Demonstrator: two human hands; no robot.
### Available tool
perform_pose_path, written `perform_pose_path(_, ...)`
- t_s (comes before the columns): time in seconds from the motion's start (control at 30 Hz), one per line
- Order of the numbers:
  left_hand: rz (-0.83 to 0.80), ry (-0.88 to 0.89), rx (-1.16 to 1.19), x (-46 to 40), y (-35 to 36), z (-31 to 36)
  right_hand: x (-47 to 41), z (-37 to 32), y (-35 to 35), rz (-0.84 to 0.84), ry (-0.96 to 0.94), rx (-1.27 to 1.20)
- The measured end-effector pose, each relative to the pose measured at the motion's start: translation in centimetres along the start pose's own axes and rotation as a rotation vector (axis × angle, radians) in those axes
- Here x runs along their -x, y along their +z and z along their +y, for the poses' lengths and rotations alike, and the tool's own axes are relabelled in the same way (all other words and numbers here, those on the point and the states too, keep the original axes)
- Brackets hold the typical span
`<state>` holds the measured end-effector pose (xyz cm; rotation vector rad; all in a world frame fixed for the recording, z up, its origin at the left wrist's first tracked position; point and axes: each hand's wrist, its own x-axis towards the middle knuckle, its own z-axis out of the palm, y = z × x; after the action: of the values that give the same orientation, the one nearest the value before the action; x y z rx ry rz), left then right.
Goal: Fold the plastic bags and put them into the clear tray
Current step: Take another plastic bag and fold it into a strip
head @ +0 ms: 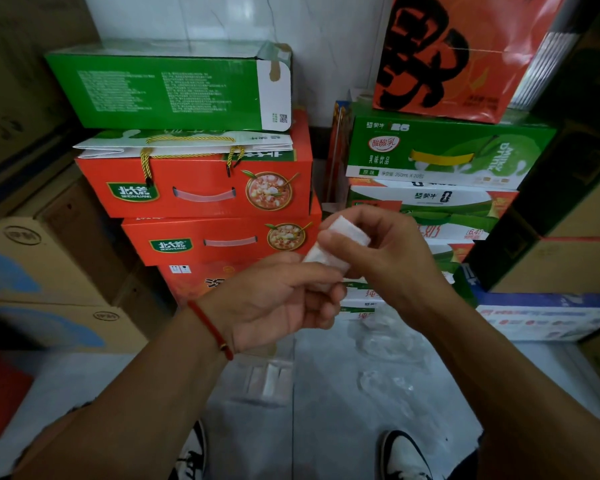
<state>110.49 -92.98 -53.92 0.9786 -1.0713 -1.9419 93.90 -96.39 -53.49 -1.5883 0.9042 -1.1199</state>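
White folded plastic bag pinched between left hand below and right hand above, over clear tray

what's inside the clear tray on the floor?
The clear tray on the floor holds a few folded white bags, side by side. Its far end is covered by the left hand, so a full count isn't possible. Another folded bag is held in both hands.

Thin, milky plastic bag; glossy printed cardboard boxes; the tray looks clear plastic.

Red string bracelet, black-and-white sneakers
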Motion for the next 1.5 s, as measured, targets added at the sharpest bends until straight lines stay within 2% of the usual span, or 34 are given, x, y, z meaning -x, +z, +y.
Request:
perform_pose_path(0.13, 0.187, 0.065, -0.035, -0.4, -0.5, -0.2, -0.3, 0.6, -0.1, 0.145, 0.026, -0.008)
perform_pose_path(0.27, 0.337, 0.153, -0.148, -0.7, -0.7, -0.6, -0.5, 0.8, 0.0, 0.166, 0.134, -0.006)
perform_pose_path(0.37, 0.371, 0.191, -0.214, -0.8, -1.1, -0.6, -0.3, 0.6, 0.1, 0.098, 0.204, -0.02)
perform_pose_path(0.43, 0.364, 0.192, -0.226, -0.8, -1.1, -0.7, -0.2, 0.7, 0.3, 0.077, 0.181, 0.027)
perform_pose_path(0.57, 0.393, 0.234, -0.213, -0.9, -0.8, -0.7, -0.4, 1.3, 0.8, 0.147, 0.119, 0.015)
perform_pose_path(0.67, 0.486, 0.377, -0.286, -1.5, -0.5, -1.1, -0.4, 1.2, 1.6, 0.175, 0.084, -0.012)
perform_pose_path(0.8, 0.755, 0.659, -0.549, -2.2, 0.0, -2.1, -0.2, 1.5, 3.2, 0.175, 0.06, -0.023)
perform_pose_path(0.9, 0.871, 0.745, -0.616, -2.4, 0.1, -2.1, -0.2, 2.0, 4.0, 0.196, 0.024, 0.057)
perform_pose_path(1.03, 0.997, 0.848, -0.66, -2.4, 0.2, -1.9, -0.3, 1.7, 4.3, 0.239, -0.042, 0.034)
perform_pose_path(1.17, 1.062, 0.892, -0.698, -2.6, 0.1, -1.6, -0.3, 1.8, 4.4, 0.299, -0.046, 0.045)
perform_pose_path(1.33, 1.101, 0.901, -0.703, -2.5, -0.3, -1.2, -0.5, 1.0, 3.8, 0.266, 0.0, -0.102)
perform_pose_path(1.5, 1.106, 0.914, -0.722, -2.6, -0.2, -1.1, -0.3, 0.8, 3.2, 0.245, 0.039, -0.146)
